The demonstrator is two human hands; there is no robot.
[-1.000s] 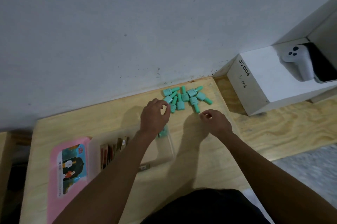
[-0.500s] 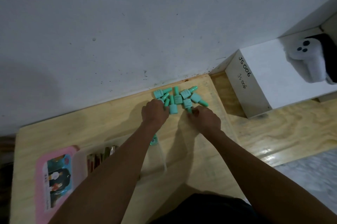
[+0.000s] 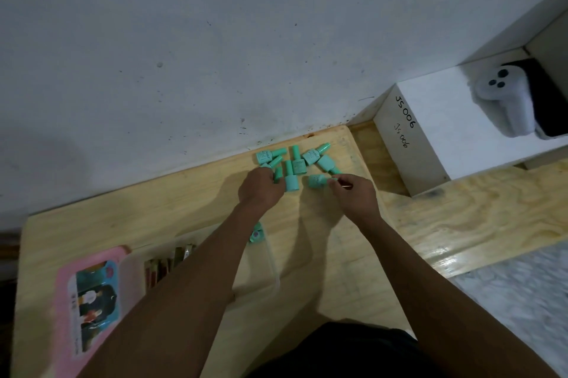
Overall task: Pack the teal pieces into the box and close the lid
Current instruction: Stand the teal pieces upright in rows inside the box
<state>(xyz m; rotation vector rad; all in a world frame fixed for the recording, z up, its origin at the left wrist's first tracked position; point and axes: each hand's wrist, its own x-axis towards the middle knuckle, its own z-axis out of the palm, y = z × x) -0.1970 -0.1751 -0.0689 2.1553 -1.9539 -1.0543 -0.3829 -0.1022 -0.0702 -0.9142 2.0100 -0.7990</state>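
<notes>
Teal piece (image 3: 316, 181) lies crosswise, cap pointing right, pinched by right hand (image 3: 356, 196).

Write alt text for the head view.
Two bare hands work a pile of teal pieces at the far edge of a wooden table: the right hand pinches one teal piece, the left hand curls at the pile's edge. Nearer, a clear box stands open beside its pink lid.

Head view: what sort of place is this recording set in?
Probably an indoor work or data-recording corner, not a lived-in room: a plywood table pushed against a scuffed white wall, and a white box hand-marked "JS 006" with a white controller lying on it.
</notes>
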